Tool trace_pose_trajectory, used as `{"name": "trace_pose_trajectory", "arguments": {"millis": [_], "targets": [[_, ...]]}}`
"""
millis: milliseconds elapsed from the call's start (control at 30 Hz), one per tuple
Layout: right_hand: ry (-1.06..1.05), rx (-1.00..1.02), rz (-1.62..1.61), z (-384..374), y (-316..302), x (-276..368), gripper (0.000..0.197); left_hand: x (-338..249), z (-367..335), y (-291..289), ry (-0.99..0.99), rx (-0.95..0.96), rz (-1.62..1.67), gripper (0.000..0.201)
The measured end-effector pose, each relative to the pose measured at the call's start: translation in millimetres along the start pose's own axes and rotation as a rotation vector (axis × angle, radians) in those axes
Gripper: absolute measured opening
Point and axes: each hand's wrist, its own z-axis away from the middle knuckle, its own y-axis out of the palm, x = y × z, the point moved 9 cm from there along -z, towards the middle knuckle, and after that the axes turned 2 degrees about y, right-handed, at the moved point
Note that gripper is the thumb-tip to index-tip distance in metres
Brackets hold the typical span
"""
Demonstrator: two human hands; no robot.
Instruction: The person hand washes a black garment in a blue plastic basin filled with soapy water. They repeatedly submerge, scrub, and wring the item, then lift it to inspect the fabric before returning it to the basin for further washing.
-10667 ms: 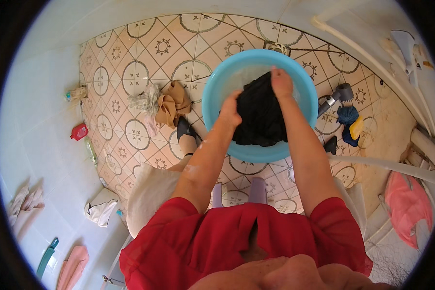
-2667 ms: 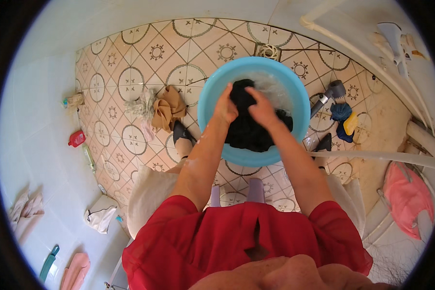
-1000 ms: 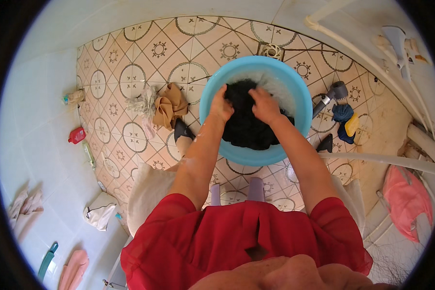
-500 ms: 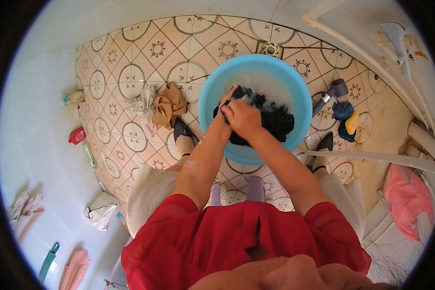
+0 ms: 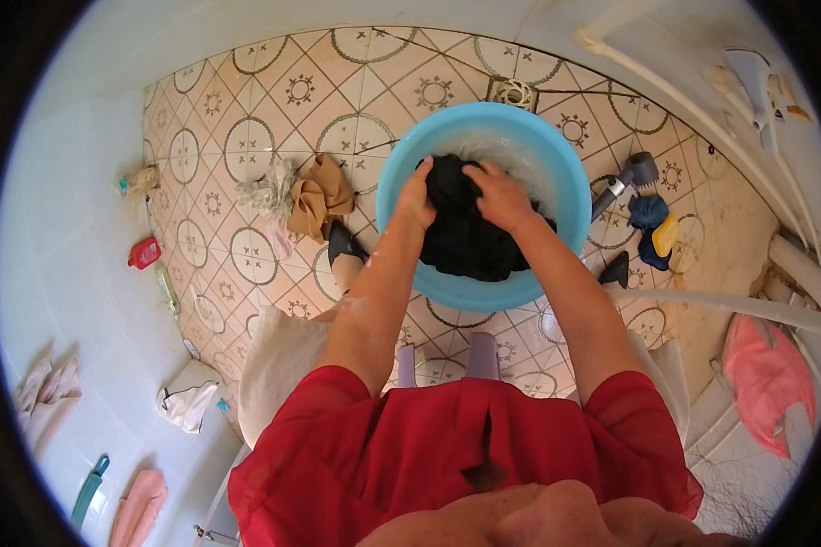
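A wet, bunched black cloth point(image 5: 472, 239) fills the middle of a round light-blue basin point(image 5: 388, 173); its exact garment kind cannot be made out. Cloudy, sudsy water point(image 5: 531, 162) shows along the far right side. My left hand point(image 5: 417, 195) grips the cloth at its left edge, thumb uppermost. Across from it, my right hand point(image 5: 505, 199) holds the cloth's upper right part, its fingers bent into the fabric. The two hands are apart, with black fabric between them. Some fingertips are hidden in the folds.
Brown cloth point(image 5: 321, 196) and a pale cloth point(image 5: 266, 191) lie on the patterned tile floor left of the basin. To the right are a grey shower head point(image 5: 639, 170), dark-blue cloth point(image 5: 649, 211) and a yellow item point(image 5: 665, 234). A pale hose point(image 5: 730, 301) crosses at right.
My hands were pressed together over the cloth at the basin's left; they have moved apart to either side. The black cloth is spread wider and nearer me, and fewer suds show on it.
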Motion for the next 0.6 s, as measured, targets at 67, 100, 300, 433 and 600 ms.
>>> {"name": "trace_pose_trajectory", "arguments": {"millis": [67,100,300,433,600], "targets": [[0.172,-0.166,-0.179,-8.0,-5.7,-44.7,0.057,6.1,2.3,-13.0,-0.054,-0.145,-0.043,0.048],[0.305,-0.347,-0.323,-5.9,-12.4,-62.7,0.057,9.3,2.2,-17.8,-0.083,-0.211,-0.069,0.047],[-0.239,-0.210,-0.446,67.7,-32.1,120.4,0.032,3.4,-3.2,22.1,-0.081,0.181,-0.008,0.034],[-0.256,-0.353,-0.208,55.3,-27.5,116.0,0.019,-2.9,-4.8,3.8,0.317,0.211,-0.360,0.027],[0.043,-0.277,-0.135,2.1,-29.3,66.5,0.036,22.5,-0.1,4.4,0.052,-0.067,0.047,0.033]]}}
